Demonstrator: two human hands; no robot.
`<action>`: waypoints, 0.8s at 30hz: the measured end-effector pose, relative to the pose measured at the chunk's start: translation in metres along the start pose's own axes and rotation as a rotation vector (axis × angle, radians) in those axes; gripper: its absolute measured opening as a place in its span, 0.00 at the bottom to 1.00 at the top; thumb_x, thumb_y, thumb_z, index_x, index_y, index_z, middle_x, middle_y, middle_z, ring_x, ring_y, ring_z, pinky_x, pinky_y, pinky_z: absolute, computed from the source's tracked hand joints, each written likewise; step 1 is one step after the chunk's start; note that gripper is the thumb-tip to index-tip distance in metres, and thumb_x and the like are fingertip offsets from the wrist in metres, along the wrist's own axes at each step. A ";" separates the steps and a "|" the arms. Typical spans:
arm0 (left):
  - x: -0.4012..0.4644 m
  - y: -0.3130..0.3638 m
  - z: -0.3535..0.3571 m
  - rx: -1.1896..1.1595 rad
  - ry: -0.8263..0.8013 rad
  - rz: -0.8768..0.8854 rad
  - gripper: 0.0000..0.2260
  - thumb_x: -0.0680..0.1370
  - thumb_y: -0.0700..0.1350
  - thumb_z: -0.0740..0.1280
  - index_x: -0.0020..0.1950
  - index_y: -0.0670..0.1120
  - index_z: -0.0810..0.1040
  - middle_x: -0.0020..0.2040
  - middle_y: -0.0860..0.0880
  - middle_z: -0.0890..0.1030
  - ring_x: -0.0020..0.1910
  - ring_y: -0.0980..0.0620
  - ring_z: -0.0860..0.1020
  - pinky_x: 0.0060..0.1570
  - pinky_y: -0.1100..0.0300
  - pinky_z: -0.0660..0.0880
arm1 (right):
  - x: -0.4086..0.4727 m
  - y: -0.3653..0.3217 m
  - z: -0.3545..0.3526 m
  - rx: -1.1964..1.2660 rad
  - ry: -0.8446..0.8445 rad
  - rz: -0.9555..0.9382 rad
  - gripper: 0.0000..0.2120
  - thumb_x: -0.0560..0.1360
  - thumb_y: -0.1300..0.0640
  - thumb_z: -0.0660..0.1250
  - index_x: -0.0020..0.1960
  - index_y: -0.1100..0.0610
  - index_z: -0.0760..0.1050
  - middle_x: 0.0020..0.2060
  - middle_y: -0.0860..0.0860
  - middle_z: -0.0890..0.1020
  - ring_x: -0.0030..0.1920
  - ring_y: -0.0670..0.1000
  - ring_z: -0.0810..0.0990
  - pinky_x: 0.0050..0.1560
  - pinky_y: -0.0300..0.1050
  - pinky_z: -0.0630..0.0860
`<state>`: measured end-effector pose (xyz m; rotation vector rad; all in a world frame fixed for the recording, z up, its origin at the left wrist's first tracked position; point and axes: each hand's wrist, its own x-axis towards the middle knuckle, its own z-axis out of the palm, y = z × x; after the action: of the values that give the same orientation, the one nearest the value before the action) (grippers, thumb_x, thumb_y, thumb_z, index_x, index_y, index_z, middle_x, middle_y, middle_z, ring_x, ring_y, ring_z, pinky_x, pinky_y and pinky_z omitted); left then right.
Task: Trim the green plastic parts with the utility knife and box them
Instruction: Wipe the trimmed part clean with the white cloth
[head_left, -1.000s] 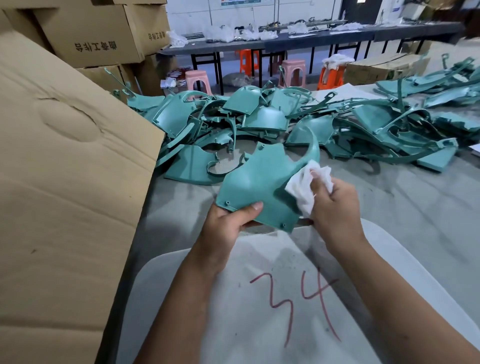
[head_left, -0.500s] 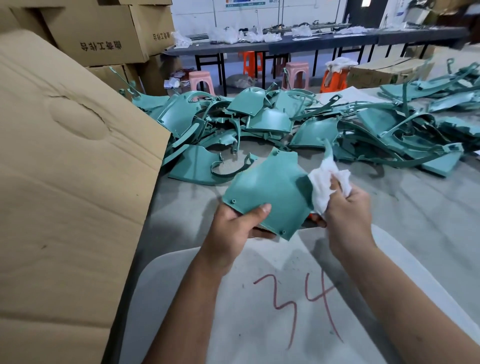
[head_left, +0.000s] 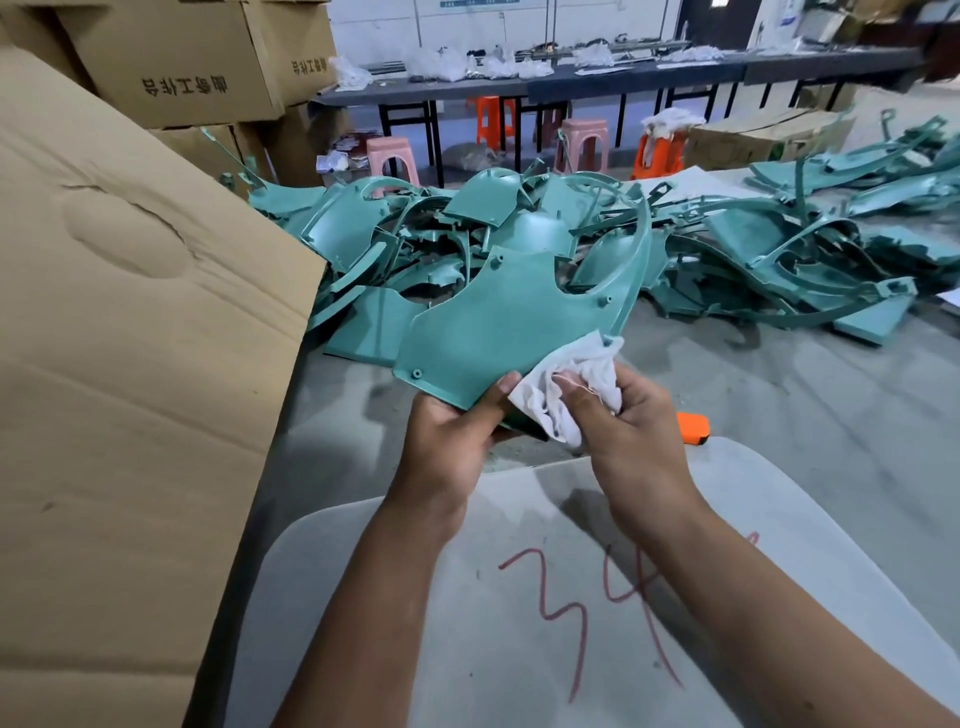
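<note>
My left hand (head_left: 451, 441) grips the near edge of a flat green plastic part (head_left: 498, 322) and holds it up over the table, thumb on top. My right hand (head_left: 628, 431) holds a crumpled white rag (head_left: 566, 384) pressed against the part's lower right edge. A curved arm of the part rises at its right side. An orange utility knife (head_left: 693, 427) lies on the table just right of my right hand, partly hidden by it. A big pile of green plastic parts (head_left: 571, 234) covers the table beyond.
A large cardboard box flap (head_left: 130, 338) stands at the left, with stacked cartons (head_left: 182, 57) behind it. A grey board marked "34" in red (head_left: 597, 597) lies under my forearms. Stools and long dark tables fill the background.
The green part has tilted and risen, its curved arm now pointing up. My right hand with the rag slid down to the part's lower right edge. The orange knife has come into view.
</note>
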<state>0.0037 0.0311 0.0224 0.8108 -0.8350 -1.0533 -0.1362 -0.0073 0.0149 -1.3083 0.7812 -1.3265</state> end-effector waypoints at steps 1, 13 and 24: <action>0.001 0.001 -0.002 0.003 -0.012 0.004 0.17 0.76 0.42 0.71 0.64 0.45 0.79 0.60 0.45 0.85 0.59 0.45 0.84 0.52 0.52 0.82 | 0.000 0.000 0.000 0.013 -0.001 0.000 0.05 0.82 0.62 0.68 0.53 0.62 0.83 0.47 0.56 0.88 0.45 0.50 0.85 0.46 0.41 0.81; -0.007 0.022 -0.029 0.116 -0.186 -0.131 0.15 0.77 0.39 0.70 0.60 0.54 0.84 0.60 0.46 0.85 0.57 0.45 0.84 0.44 0.52 0.82 | 0.012 -0.007 -0.010 0.247 0.106 0.166 0.16 0.84 0.50 0.63 0.54 0.63 0.82 0.47 0.57 0.86 0.44 0.57 0.85 0.49 0.64 0.83; -0.016 0.045 -0.066 0.187 -0.282 -0.286 0.20 0.69 0.42 0.77 0.60 0.56 0.84 0.62 0.46 0.84 0.60 0.44 0.83 0.48 0.53 0.82 | 0.038 -0.017 -0.049 0.307 0.364 0.222 0.15 0.83 0.52 0.68 0.38 0.54 0.76 0.33 0.52 0.74 0.29 0.48 0.69 0.34 0.44 0.69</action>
<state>0.0753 0.0697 0.0292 0.9736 -1.0900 -1.3786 -0.1809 -0.0504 0.0316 -0.7262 0.8991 -1.4547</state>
